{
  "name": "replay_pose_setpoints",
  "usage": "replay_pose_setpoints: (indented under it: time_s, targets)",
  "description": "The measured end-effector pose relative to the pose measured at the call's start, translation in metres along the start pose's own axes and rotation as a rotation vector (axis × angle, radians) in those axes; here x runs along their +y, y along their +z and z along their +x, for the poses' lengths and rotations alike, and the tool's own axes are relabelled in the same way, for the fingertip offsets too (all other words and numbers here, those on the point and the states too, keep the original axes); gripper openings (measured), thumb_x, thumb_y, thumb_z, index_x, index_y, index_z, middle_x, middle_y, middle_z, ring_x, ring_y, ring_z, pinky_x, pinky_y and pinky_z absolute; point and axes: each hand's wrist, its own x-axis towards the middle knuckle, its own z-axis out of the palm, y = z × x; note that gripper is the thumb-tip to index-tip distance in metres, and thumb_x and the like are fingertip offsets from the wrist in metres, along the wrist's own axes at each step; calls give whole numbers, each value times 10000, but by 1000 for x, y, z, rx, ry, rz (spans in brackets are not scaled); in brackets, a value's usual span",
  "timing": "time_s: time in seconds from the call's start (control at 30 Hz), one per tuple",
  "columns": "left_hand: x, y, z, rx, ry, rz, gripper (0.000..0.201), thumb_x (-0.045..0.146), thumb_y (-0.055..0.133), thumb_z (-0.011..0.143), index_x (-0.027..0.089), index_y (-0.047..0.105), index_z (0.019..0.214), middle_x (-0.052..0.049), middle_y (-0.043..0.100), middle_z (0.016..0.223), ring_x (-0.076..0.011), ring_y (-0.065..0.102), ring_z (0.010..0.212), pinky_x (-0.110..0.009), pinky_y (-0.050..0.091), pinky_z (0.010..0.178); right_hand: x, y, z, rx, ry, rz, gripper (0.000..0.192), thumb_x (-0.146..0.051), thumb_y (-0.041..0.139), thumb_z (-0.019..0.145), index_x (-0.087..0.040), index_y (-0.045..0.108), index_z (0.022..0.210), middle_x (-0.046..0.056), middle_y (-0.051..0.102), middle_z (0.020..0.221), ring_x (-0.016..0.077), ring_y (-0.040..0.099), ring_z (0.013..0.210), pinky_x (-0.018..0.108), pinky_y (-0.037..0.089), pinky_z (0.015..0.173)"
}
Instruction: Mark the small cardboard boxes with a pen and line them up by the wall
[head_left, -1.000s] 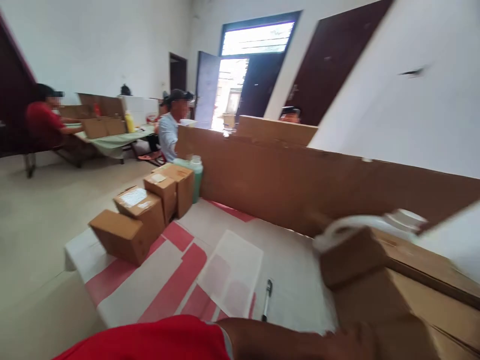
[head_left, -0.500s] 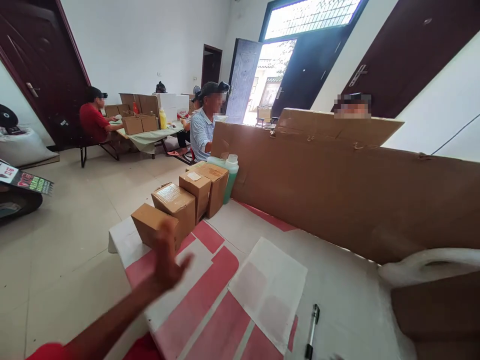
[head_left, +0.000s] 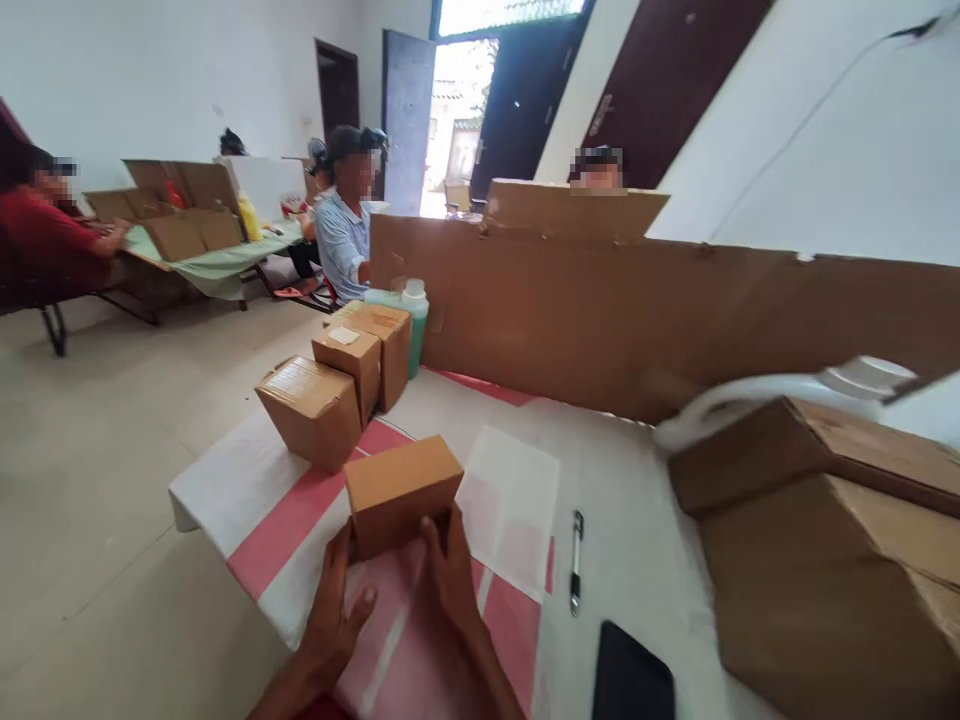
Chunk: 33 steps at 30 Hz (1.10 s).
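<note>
Between my two hands is a small brown cardboard box (head_left: 405,495), tilted a little above the table. My left hand (head_left: 330,605) has its fingers against the box's left end, with the thumb standing away from it. At the right end, my right hand (head_left: 450,565) grips the box with thumb and fingers. The box's underside is hidden. To the right of it lies a white sheet of paper (head_left: 514,490), and beyond that a pen (head_left: 576,562). A dark phone-like slab (head_left: 634,675) lies near the bottom edge.
Several brown boxes (head_left: 311,410) stand along the table's left side, beside a jug of green liquid (head_left: 418,330). A tall cardboard panel (head_left: 585,310) crosses the back. Larger cartons (head_left: 810,560) and a white container (head_left: 750,405) occupy the right. Other people sit at nearby tables.
The nearest box has left the row at the left and is now in both my hands, nearer the table's middle. My right hand has come into view. The camera has turned right.
</note>
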Motion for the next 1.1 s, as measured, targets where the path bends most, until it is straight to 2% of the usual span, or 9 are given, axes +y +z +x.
replay_pose_setpoints:
  time_s: [0.17, 0.27, 0.37, 0.5, 0.67, 0.8, 0.87, 0.97, 1.1]
  targets:
    - [40, 29, 5, -243, 319, 182, 859, 446, 598, 949, 247, 141, 1649, -169, 325, 1615, -383, 333, 1503, -571, 348, 1206, -17, -82, 13, 155, 79, 4, 557, -662, 524, 935, -217, 588, 1263, 93, 691, 1228, 261, 624, 1118, 378, 497, 934]
    - [71, 30, 29, -261, 524, 283, 828, 430, 613, 937, 194, 234, 1635, -199, 487, 1447, -394, 462, 1366, -556, 393, 1151, -19, -101, 18, 152, 100, 8, 531, -709, 528, 906, -197, 661, 870, 33, 700, 849, 212, 614, 807, 313, 482, 704]
    - [99, 31, 53, -249, 713, 365, 832, 454, 638, 909, 189, 291, 1618, -190, 530, 1350, -387, 491, 1282, -555, 378, 1117, -12, -103, 18, 141, 117, 55, 568, -747, 584, 842, -188, 647, 762, 14, 664, 726, 202, 585, 724, 299, 463, 638]
    - [124, 39, 89, -239, 838, 389, 814, 429, 656, 887, 188, 323, 1589, -186, 489, 1397, -388, 408, 1348, -558, 311, 1136, -3, -101, 11, 171, 129, 152, 600, -775, 526, 857, -200, 685, 913, 45, 713, 847, 233, 634, 800, 321, 507, 674]
    - [144, 49, 127, -356, 882, 419, 813, 430, 679, 836, 179, 380, 1549, -170, 492, 1430, -375, 364, 1406, -540, 247, 1192, 8, -99, -5, 207, 87, 250, 689, -781, 389, 913, -256, 600, 1306, 115, 677, 1279, 282, 662, 1096, 403, 554, 851]
    - [153, 56, 169, -491, 889, 495, 816, 308, 687, 731, 200, 458, 1506, -153, 405, 1558, -391, 227, 1514, -551, 122, 1249, 22, -85, -5, 343, 75, 197, 993, -698, 779, 666, -232, 419, 1465, 183, 515, 1465, 343, 577, 1248, 475, 527, 960]
    - [154, 61, 197, -525, 843, 542, 834, 245, 650, 709, 184, 447, 1515, -156, 379, 1595, -388, 217, 1530, -554, 94, 1254, 25, -75, 4, 430, 64, 139, 1097, -572, 885, 568, -212, 380, 1473, 203, 454, 1498, 369, 497, 1324, 507, 483, 1021]
    - [156, 67, 237, -502, 790, 580, 810, 191, 603, 724, 163, 442, 1518, -174, 409, 1581, -384, 274, 1510, -572, 95, 1241, 22, -70, 23, 520, 35, 90, 963, -497, 880, 579, -227, 442, 1393, 173, 480, 1484, 359, 422, 1386, 518, 397, 1111]
    - [162, 66, 262, -460, 763, 569, 787, 152, 581, 721, 192, 466, 1498, -165, 470, 1518, -365, 403, 1410, -580, 152, 1206, 16, -91, 40, 514, 52, 153, 781, -527, 843, 601, -220, 515, 1240, 156, 627, 1300, 313, 630, 1123, 449, 523, 934]
